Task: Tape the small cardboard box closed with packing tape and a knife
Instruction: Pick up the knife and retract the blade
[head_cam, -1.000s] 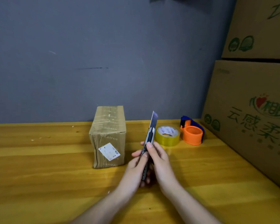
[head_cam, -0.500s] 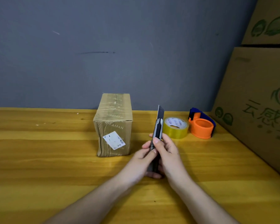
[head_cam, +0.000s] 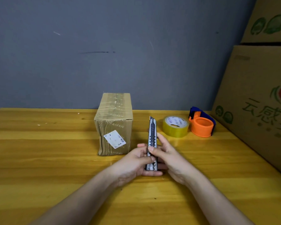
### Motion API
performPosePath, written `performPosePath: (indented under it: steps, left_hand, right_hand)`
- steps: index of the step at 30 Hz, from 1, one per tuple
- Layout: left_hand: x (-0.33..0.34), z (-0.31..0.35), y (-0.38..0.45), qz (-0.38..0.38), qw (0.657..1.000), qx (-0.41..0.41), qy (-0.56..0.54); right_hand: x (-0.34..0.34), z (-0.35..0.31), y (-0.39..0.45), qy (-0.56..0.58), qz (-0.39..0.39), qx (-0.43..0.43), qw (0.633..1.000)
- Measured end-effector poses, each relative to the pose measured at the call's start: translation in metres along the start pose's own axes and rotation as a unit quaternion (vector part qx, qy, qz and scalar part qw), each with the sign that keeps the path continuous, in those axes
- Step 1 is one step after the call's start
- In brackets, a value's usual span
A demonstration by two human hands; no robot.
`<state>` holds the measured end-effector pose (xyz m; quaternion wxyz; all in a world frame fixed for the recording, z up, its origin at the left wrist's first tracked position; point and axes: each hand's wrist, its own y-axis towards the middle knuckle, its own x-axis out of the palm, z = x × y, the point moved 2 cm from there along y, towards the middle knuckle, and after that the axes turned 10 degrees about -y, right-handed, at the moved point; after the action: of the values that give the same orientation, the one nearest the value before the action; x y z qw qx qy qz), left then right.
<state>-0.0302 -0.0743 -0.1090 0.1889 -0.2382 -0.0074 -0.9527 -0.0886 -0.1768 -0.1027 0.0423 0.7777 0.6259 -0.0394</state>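
Blade retraction is what changed: a second ago the knife (head_cam: 152,143) showed a long bare blade, now only a short tip clears the handle. Both hands grip it upright, left hand (head_cam: 136,161) and right hand (head_cam: 167,156), fingers closed around the handle. I judge cutting done. The box (head_cam: 114,124) stands just left, taped along its top. Tape roll (head_cam: 175,126) and dispenser (head_cam: 202,125) sit right; worktop (head_cam: 39,159) lies open leftward, big cartons (head_cam: 258,103) crowd the right edge.

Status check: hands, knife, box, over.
Both hands, left hand and right hand, shut on the knife, upright. Box left of it, taped over, untouched. Tape roll idle on the table. Nothing blocking.
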Motion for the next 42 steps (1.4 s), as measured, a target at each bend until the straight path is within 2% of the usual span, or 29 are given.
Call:
performPosePath:
  steps: [4,11,21,27,31,42]
  left_hand:
    - [0.000,0.000,0.000,-0.003,1.000,-0.005,-0.010]
    - [0.000,0.001,-0.001,-0.020,0.999,-0.004,0.029]
    - [-0.004,0.000,-0.001,-0.001,0.999,0.006,-0.038]
    - [0.003,-0.001,0.000,-0.013,0.998,-0.002,0.055]
    - [-0.001,0.001,0.000,-0.008,0.998,0.004,0.060]
    - [-0.004,-0.003,0.002,0.006,0.997,0.024,0.066]
  right_hand:
    - [0.000,0.006,0.002,-0.011,0.018,0.001,1.000]
    - [-0.005,0.008,0.000,-0.006,-0.031,-0.019,0.999]
    - [-0.006,0.013,0.003,0.047,0.003,0.002,0.999]
    - [-0.009,0.014,0.000,0.104,0.011,-0.026,0.994]
    - [-0.006,0.015,0.000,0.082,0.031,-0.028,0.996]
    - [-0.004,0.016,0.002,0.042,0.027,-0.015,0.999]
